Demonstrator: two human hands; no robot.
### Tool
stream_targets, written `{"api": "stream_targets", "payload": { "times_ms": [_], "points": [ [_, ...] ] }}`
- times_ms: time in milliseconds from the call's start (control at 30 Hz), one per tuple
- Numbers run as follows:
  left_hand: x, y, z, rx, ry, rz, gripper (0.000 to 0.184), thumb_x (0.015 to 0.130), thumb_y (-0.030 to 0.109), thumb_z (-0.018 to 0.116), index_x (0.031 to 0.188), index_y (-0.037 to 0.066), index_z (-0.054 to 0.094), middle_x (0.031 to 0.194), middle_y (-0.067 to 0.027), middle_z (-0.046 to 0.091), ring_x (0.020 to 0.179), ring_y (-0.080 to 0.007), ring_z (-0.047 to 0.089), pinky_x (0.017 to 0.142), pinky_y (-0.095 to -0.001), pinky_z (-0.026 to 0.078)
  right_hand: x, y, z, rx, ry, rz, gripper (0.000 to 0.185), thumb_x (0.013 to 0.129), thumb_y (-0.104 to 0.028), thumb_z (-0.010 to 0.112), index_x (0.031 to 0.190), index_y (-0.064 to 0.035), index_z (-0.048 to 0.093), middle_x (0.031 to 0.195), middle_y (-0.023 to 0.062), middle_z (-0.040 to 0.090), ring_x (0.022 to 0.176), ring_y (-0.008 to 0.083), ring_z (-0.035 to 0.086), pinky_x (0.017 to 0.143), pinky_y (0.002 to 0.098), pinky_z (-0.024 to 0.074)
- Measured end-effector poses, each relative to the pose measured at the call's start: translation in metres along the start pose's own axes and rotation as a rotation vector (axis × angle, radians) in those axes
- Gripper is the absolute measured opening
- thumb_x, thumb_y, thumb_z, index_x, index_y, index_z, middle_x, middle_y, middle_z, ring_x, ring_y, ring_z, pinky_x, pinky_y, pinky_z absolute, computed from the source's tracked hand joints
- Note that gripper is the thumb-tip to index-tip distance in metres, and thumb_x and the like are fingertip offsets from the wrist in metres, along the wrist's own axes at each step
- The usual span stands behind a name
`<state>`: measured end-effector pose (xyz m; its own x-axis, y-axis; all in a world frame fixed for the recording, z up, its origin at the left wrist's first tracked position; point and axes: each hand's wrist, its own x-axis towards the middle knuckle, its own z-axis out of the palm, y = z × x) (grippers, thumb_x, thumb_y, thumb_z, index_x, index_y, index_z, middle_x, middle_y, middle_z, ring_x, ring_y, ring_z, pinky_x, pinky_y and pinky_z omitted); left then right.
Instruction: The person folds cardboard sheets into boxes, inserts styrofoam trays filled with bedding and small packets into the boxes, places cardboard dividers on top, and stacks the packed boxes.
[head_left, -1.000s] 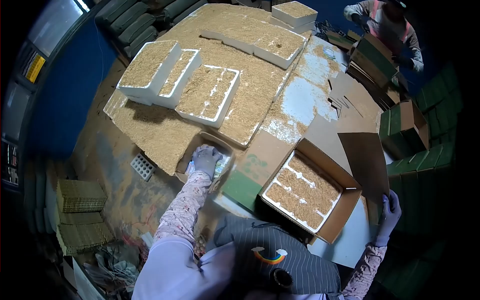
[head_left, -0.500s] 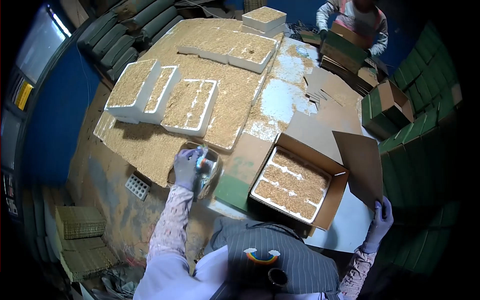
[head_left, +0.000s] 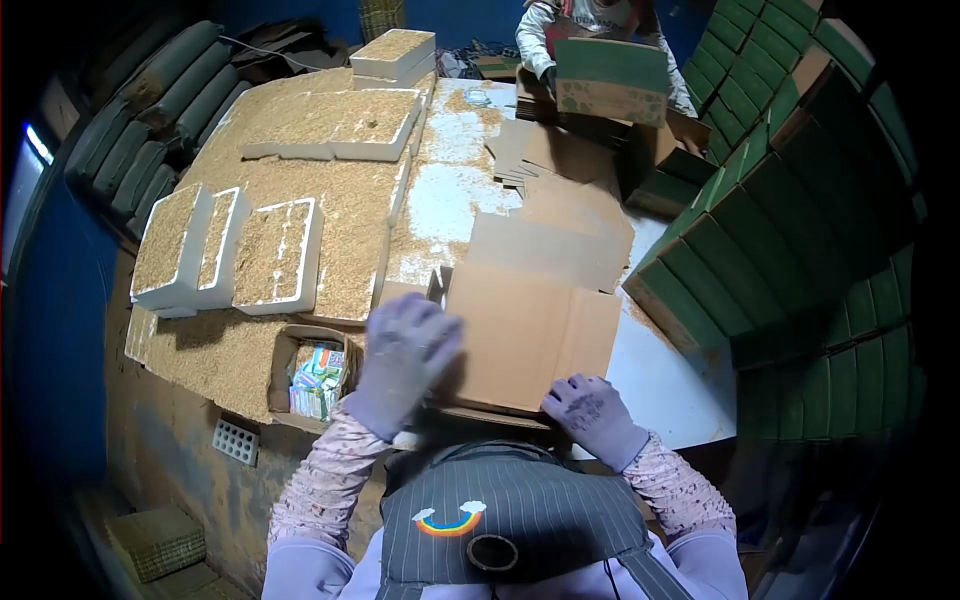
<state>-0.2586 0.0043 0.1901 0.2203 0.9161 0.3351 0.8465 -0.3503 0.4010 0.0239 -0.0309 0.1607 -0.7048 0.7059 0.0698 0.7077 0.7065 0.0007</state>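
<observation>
The lid (head_left: 535,335) of a brown cardboard box lies over the top of the box, hiding the filled tray inside. My right hand (head_left: 597,418), in a purple glove, grips the lid's front edge near its right corner. Over the box's left side is my gloved left hand (head_left: 405,350), smeared by motion. Whether that hand holds anything is not clear. To its left, a small open carton (head_left: 282,375) contains colourful packets (head_left: 318,382).
White foam trays (head_left: 276,255) filled with a tan, grainy material stand on a heap of it. Flat cardboard sheets (head_left: 555,245) lie beyond the box. Green boxes (head_left: 700,265) are stacked at right. Across the table, a person handles a green box (head_left: 612,80).
My left hand has left the small carton and moved right to the box. My right hand has swung the lid over the tray. The view has shifted right.
</observation>
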Motion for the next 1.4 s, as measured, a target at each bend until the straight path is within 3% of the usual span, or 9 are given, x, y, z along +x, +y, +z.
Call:
{"api": "stream_targets", "payload": {
  "times_ms": [267, 500, 633, 700, 900, 967, 1100, 1300, 1400],
  "points": [
    [0.034, 0.011, 0.077, 0.299, -0.956, -0.107, 0.039, 0.086, 0.030, 0.066, 0.121, 0.014, 0.059, 0.132, -0.0166, 0.047, 0.126, -0.0380, 0.045, 0.100, -0.0515, 0.041, 0.045, 0.025, 0.032, 0.341, -0.557, -0.153, 0.016, 0.088, -0.021, 0.056, 0.092, -0.0114, 0.069, 0.092, 0.0080, 0.068, 0.095, 0.0259, 0.065, 0.081, 0.0391, 0.0502],
    [0.023, 0.007, 0.084, 0.317, -0.808, 0.066, 0.059, 0.090, 0.036, 0.061, 0.144, 0.026, 0.038, 0.155, -0.0240, 0.020, 0.130, -0.0531, 0.037, 0.103, -0.0538, 0.041, 0.042, 0.018, 0.031, -0.061, 0.047, 0.340, 0.036, 0.087, -0.016, 0.055, 0.122, -0.0072, 0.058, 0.104, 0.0149, 0.067, 0.096, 0.0303, 0.065, 0.088, 0.0371, 0.0493],
    [0.056, 0.002, 0.087, 0.257, -1.091, 0.116, 0.034, 0.092, 0.037, 0.057, 0.121, 0.020, 0.058, 0.125, -0.0203, 0.053, 0.114, -0.0364, 0.056, 0.087, -0.0458, 0.051, 0.065, 0.018, 0.065, -0.254, -0.352, 0.272, 0.036, 0.084, -0.013, 0.055, 0.118, -0.0027, 0.060, 0.106, 0.0154, 0.065, 0.100, 0.0301, 0.063, 0.085, 0.0385, 0.0508],
    [0.060, -0.003, 0.079, 0.173, -1.043, 0.166, 0.027, 0.093, 0.037, 0.054, 0.106, 0.015, 0.063, 0.108, -0.0137, 0.059, 0.108, -0.0292, 0.059, 0.084, -0.0438, 0.051, 0.076, 0.025, 0.044, -0.022, -0.613, 0.249, 0.035, 0.084, -0.013, 0.054, 0.116, -0.0030, 0.061, 0.107, 0.0145, 0.064, 0.101, 0.0291, 0.062, 0.083, 0.0393, 0.0512],
    [0.029, -0.053, 0.026, -0.521, -0.219, -0.151, 0.038, 0.092, 0.014, 0.059, 0.130, 0.010, 0.056, 0.133, -0.0113, 0.056, 0.123, -0.0235, 0.054, 0.103, -0.0317, 0.043, 0.013, 0.054, -0.013, 0.651, 0.443, 0.722, 0.034, 0.086, -0.005, 0.056, 0.120, -0.0096, 0.059, 0.111, 0.0074, 0.065, 0.097, 0.0224, 0.065, 0.084, 0.0298, 0.0527],
    [0.000, -0.124, 0.067, -1.080, -0.246, -0.422, 0.048, 0.096, 0.026, 0.058, 0.140, 0.011, 0.048, 0.135, -0.0132, 0.055, 0.119, -0.0228, 0.056, 0.100, -0.0332, 0.045, -0.017, 0.083, 0.041, 1.444, 0.418, 0.958, 0.039, 0.090, -0.007, 0.055, 0.129, -0.0107, 0.056, 0.109, 0.0027, 0.065, 0.094, 0.0168, 0.064, 0.083, 0.0271, 0.0513],
    [-0.025, -0.139, 0.127, -0.760, -0.703, -0.418, 0.081, 0.088, 0.057, 0.062, 0.144, 0.003, 0.038, 0.123, -0.0168, 0.060, 0.111, -0.0265, 0.057, 0.096, -0.0338, 0.045, -0.040, 0.081, 0.118, 0.929, -0.144, 0.399, 0.063, 0.081, -0.007, 0.069, 0.139, -0.0022, 0.045, 0.126, 0.0105, 0.058, 0.114, 0.0177, 0.055, 0.095, 0.0290, 0.0460],
    [-0.016, -0.075, 0.107, -0.494, -0.470, -0.542, 0.075, 0.084, 0.047, 0.070, 0.130, -0.008, 0.048, 0.115, -0.0188, 0.064, 0.102, -0.0256, 0.061, 0.090, -0.0352, 0.048, 0.019, 0.046, 0.093, 1.327, -0.076, 0.880, 0.086, 0.084, -0.041, 0.072, 0.149, -0.0029, 0.030, 0.140, 0.0201, 0.047, 0.130, 0.0261, 0.044, 0.110, 0.0350, 0.0323],
    [-0.031, -0.102, 0.116, -0.846, -0.443, -0.562, 0.073, 0.082, 0.052, 0.070, 0.121, -0.007, 0.053, 0.106, -0.0211, 0.066, 0.097, -0.0281, 0.064, 0.085, -0.0359, 0.049, 0.006, 0.017, 0.075, 1.486, 0.118, 0.819, 0.105, 0.087, -0.057, 0.061, 0.154, -0.0048, -0.001, 0.160, 0.0208, 0.004, 0.148, 0.0287, 0.007, 0.119, 0.0362, 0.0121]
  ]
}}
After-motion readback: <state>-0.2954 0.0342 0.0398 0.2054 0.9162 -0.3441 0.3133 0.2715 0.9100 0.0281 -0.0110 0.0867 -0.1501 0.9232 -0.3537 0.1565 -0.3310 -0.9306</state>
